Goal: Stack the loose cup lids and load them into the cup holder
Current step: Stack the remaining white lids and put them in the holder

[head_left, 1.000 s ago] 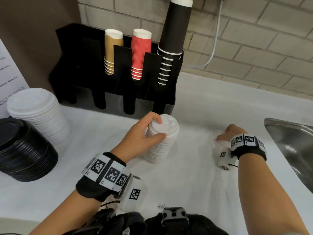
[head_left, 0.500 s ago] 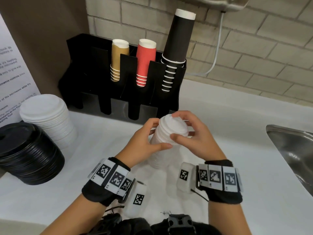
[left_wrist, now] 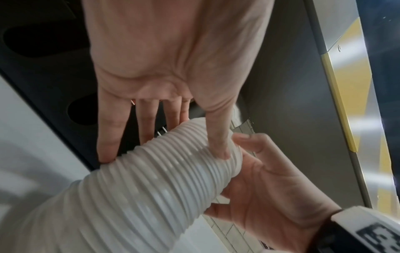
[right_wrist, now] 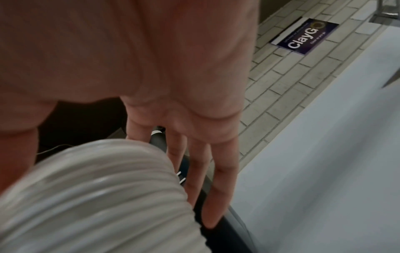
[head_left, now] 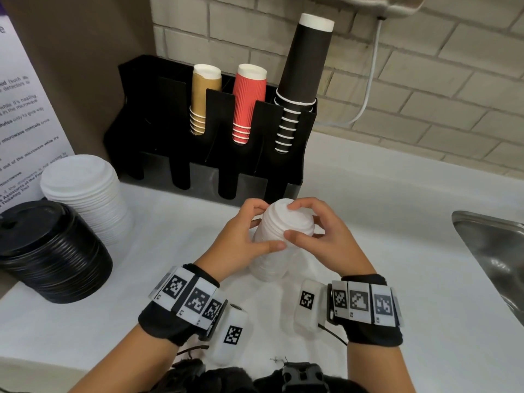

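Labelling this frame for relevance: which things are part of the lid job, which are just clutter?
In the job:
- tall stack of small white plastic lids, under both hands' grip
- left hand
- right hand
- black slotted cup holder

Lying about:
- steel sink
- white wall cable
- printed notice

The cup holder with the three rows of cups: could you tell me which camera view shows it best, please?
The head view: the whole black cup holder shows, with tan, red and black cups in it. The left wrist view shows only a dark strip of it with round openings behind the left hand; the right wrist view shows hardly any of it.
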`<state>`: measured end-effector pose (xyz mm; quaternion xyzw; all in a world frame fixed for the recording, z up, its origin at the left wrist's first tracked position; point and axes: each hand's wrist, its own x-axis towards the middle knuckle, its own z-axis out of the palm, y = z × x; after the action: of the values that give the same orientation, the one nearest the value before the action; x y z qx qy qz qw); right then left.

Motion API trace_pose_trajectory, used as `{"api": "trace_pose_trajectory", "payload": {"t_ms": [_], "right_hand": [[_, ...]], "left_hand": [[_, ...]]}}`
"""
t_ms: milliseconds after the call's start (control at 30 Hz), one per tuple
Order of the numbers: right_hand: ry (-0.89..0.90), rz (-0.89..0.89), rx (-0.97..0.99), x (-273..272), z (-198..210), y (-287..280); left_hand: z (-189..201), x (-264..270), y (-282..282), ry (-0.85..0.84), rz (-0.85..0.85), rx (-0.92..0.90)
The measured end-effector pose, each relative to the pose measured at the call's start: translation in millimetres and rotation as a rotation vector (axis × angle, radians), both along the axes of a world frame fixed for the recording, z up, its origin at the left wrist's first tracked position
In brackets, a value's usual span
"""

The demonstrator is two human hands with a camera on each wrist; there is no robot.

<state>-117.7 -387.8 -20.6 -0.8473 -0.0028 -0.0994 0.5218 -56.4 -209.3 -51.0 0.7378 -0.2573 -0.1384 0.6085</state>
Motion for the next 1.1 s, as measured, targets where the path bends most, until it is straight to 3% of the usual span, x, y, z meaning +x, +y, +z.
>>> {"api": "trace_pose_trajectory", "payload": {"t_ms": [233, 767, 1100], "right_hand": [[0.047, 0.097, 0.002, 3, 0, -5], [0.014, 0.035, -0.124, 48, 9, -38], [0.033, 0.012, -0.206, 58, 10, -45]], "left_hand": [[-9, 1, 1, 0.058, -0.164, 0.445], [-7, 33, -53, 0.058, 0.020, 0.379], [-10, 34, -41, 0.126, 0.080, 0.383]]}}
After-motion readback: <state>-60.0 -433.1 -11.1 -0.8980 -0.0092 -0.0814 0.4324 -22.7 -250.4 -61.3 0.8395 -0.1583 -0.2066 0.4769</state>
